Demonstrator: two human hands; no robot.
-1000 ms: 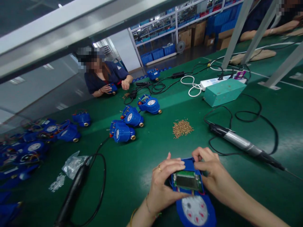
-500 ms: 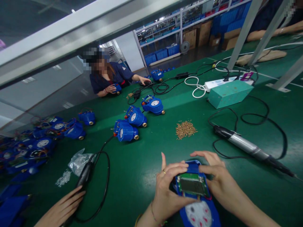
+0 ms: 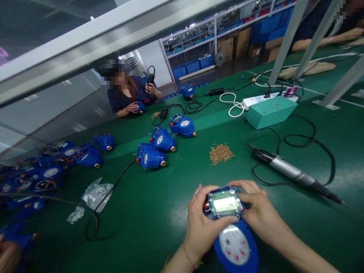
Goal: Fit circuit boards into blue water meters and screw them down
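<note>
Close in front of me, both hands hold a blue water meter [image 3: 251, 246] with a round white dial and an open top section. Inside that section a circuit board with a small display [image 3: 227, 204] faces up. My left hand [image 3: 200, 223] is wrapped round the left side, its thumb lying below the display. At the right edge of the board, my right hand [image 3: 258, 206] grips the housing with bent fingers, some of them hidden behind it. Beyond the meter lies a pile of small brass screws [image 3: 221, 154]. An electric screwdriver [image 3: 295, 174] rests to the right.
Several blue meters [image 3: 150, 156] stand ahead, with more heaped on the left [image 3: 51, 172]. A plastic bag [image 3: 98, 193] lies left of centre. A green box [image 3: 271, 112] and a power strip [image 3: 256, 101] sit right. A co-worker [image 3: 127, 91] sits opposite; another person's hand [image 3: 8, 254] shows lower left.
The meter in my hands has tilted, and its display now looks bright. At left, another person's hand and black screwdriver have moved away. The co-worker opposite has raised a dark tool.
</note>
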